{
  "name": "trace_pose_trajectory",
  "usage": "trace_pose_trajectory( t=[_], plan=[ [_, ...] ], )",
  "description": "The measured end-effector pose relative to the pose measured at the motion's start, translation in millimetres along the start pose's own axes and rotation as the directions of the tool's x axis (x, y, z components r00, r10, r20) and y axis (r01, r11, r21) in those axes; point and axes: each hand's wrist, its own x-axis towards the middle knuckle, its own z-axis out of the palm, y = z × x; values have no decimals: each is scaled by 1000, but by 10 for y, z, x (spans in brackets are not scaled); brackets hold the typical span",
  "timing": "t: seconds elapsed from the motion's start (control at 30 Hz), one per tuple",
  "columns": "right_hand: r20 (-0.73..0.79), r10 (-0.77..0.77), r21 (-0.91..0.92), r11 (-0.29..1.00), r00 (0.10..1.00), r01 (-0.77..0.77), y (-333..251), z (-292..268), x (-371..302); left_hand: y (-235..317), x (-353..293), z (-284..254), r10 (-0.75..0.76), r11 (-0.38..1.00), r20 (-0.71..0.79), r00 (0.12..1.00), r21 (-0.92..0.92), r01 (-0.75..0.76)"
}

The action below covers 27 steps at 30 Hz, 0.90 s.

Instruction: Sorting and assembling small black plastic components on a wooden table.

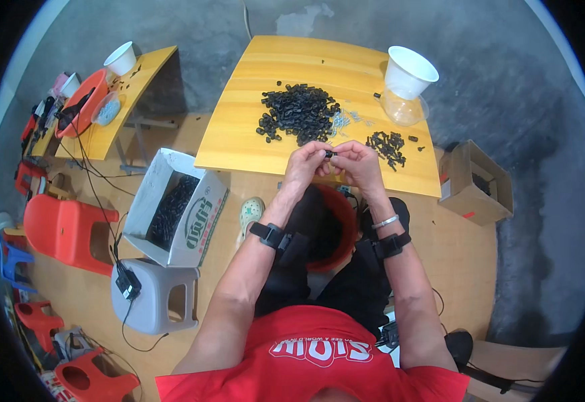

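Near the front edge of the yellow wooden table (pixel 232 144), my hands meet fingertip to fingertip around a small black plastic part (pixel 329 154). My left hand (pixel 306 163) pinches it from the left. From the other side, the thumb and fingers of my right hand (pixel 359 165) close on the same spot; whether they grip a second tiny piece is too small to tell. Just beyond my hands lies a big pile of black plastic parts (pixel 299 110). Beside it are small silvery metal pieces (pixel 340 121), and farther right a smaller heap of thin black pieces (pixel 387 147).
A white tub (pixel 411 65) and a clear plastic container (pixel 403 109) stand at the table's right. Below the table edge, between my legs, sits a red bucket (pixel 350 214). Left is a white carton (pixel 141 224) of black parts by a grey stool (pixel 148 301); right, a cardboard box (pixel 470 194).
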Motion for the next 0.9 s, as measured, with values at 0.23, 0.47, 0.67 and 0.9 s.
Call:
trace_pose_trajectory(
  t=[0.23,0.47,0.67,0.9],
  plan=[
    [14,100,70,992,995,-101,-76,40,-53,-40,-6,-50,15,1000,21,1000,-9,-15],
    [44,163,228,959,986,-169,21,-9,-23,17,-22,-49,2,998,17,1000,-58,-1],
    [69,178,255,948,982,-190,26,-17,-14,4,-25,-67,-24,997,26,999,-68,26],
    [97,189,248,946,977,-207,48,-21,-7,-4,-26,-70,-26,997,18,1000,-69,27]
  ],
)
